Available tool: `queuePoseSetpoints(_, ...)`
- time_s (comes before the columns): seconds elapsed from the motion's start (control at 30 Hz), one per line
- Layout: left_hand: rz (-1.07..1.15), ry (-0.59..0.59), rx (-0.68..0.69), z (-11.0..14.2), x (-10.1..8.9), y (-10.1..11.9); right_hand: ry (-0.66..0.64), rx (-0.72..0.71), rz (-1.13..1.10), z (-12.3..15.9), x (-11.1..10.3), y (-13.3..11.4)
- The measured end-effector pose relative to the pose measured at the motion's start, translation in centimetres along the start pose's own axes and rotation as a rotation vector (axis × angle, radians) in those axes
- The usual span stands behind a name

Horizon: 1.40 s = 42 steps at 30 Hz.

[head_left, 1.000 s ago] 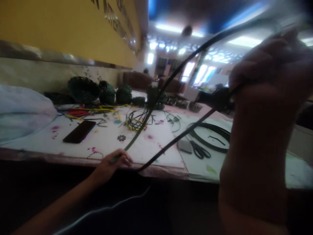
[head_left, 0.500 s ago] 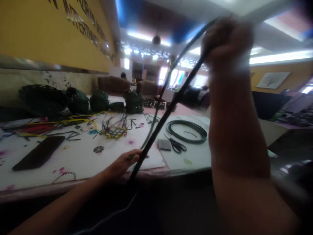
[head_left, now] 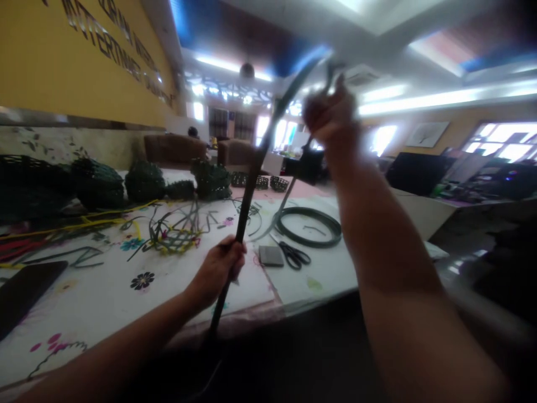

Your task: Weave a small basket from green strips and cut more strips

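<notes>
My left hand (head_left: 222, 263) is closed around a long dark green strip (head_left: 248, 196), above the table's front edge. The strip slants from below the edge up to the ceiling lights, where its top bends over. My right hand (head_left: 333, 115) is raised high at the right and smeared by motion. Its fingers look closed on a thinner length of strip (head_left: 288, 193) that hangs down to the table. Just beyond my left hand lie black-handled scissors (head_left: 296, 257), a grey square piece (head_left: 271, 256) and a coil of green strip (head_left: 312, 243).
A half-woven green and yellow piece (head_left: 174, 239) with loose ends lies on the flowered tablecloth (head_left: 184, 277). Dark green woven baskets (head_left: 145, 182) line the back. A black flat slab (head_left: 31, 294) sits at the left. Monitors (head_left: 419, 173) stand at the far right.
My right hand has moved left and somewhat down in view, and the strip stands steeper. My left hand now wraps round the thick strip. The view has shifted to the right.
</notes>
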<state>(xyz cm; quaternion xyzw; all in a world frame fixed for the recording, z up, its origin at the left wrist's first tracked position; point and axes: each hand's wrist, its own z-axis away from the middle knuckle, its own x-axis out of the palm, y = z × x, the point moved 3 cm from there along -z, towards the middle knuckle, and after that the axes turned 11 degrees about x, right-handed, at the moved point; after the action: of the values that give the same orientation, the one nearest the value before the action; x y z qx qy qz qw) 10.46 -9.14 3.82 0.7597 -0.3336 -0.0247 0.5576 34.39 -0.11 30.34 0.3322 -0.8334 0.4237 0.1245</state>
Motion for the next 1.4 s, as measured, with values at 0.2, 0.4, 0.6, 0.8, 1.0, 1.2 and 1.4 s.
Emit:
queuePoseSetpoints(0.2, 0.176, 0.049, 0.067, -9.3, -0.1, -0.2, 0.203, 0.435, 0.462, 11.8, -2.3, 15.0)
queuePoseSetpoints(0.4, 0.248, 0.018, 0.148, -14.8, 0.5, 0.2, 0.191, 0.739, 0.552, 24.3, -2.1, 23.8)
queuePoseSetpoints(0.6, 0.269, -0.044, 0.227, -19.2, 3.1, 3.6, 0.224, 0.927, 0.324, 28.4, -0.2, 26.2)
queuePoseSetpoints(0.8, 0.229, -0.135, 0.251, -23.3, 4.5, 6.2, 0.429, 0.689, 0.156, 27.8, -0.8, 26.0)
queuePoseSetpoints(1.0, -0.217, -0.003, -0.251, -21.6, -1.1, -1.6, 0.503, 0.721, -0.028, 25.7, -2.7, 26.8)
queuePoseSetpoints(1.2, -0.353, -0.014, -0.385, -11.7, -5.9, -7.2, 0.531, 0.758, -0.027, 22.4, -5.6, 26.5)
queuePoseSetpoints(1.4, -0.129, -0.052, -0.554, -5.0, -6.1, -8.1, 0.565, 0.728, 0.08, 16.0, -8.7, 26.8)
